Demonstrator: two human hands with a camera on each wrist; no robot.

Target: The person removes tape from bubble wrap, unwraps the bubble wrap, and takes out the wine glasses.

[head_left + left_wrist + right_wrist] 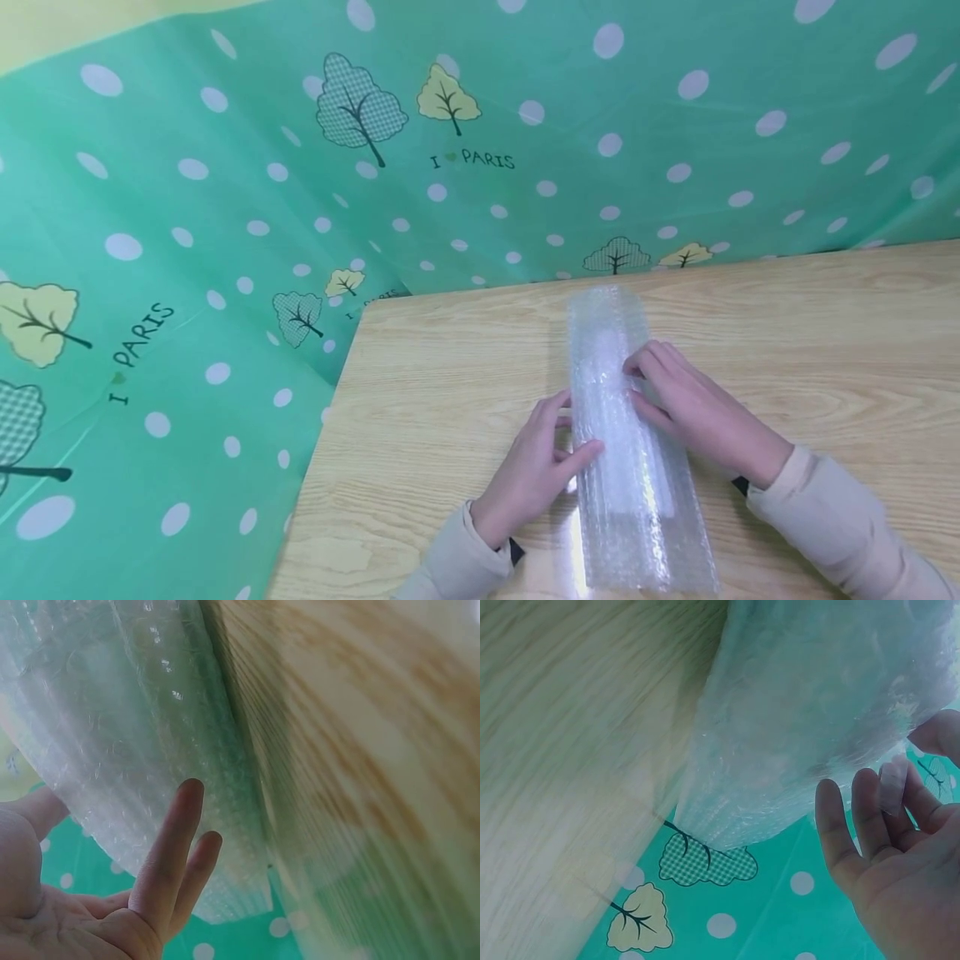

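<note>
A long package in clear bubble wrap (615,467) lies lengthwise on the wooden table, with a whitish shape showing faintly through its layers. My left hand (536,462) is at its left side, the thumb resting on top and the fingers along the edge. Seen from the left wrist, two nearly straight fingers (169,862) lie against the wrap. Over the right side of the package, my right hand (693,404) has curled fingers and its thumb close to the wrap. A small strip of clear tape (892,785) shows between those fingers in the right wrist view.
The table (442,358) has a light wood grain, and its left edge slants toward the front. Behind and to the left hangs a green cloth (495,83) with white dots and printed trees. A glossy reflection lies beside the package's lower left side.
</note>
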